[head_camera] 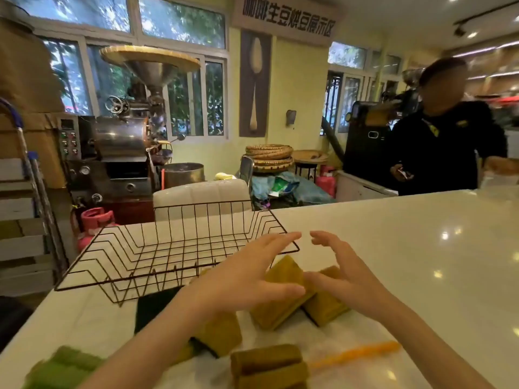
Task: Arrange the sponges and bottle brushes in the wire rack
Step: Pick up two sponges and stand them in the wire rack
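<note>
A black wire rack [174, 248] stands empty on the white counter, ahead and to the left. Several yellow-green sponges lie in front of it: one [283, 279] tilted between my hands, one [325, 307] under my right hand, one [224, 332] below my left wrist, and a stacked pair [269, 366] near the bottom edge. A dark scouring pad [154, 307] lies flat by the rack. An orange bottle brush [356, 353] lies at lower right, a green one [67, 366] at lower left. My left hand [247, 273] and right hand [339, 268] hover over the sponges, fingers spread, holding nothing.
The white counter [407, 262] stretches right and far. A person in a dark jacket [441, 144] stands beyond its far right edge. A white chair back [202, 195] rises behind the rack. Roasting machines and pink gas cylinders stand on the floor beyond.
</note>
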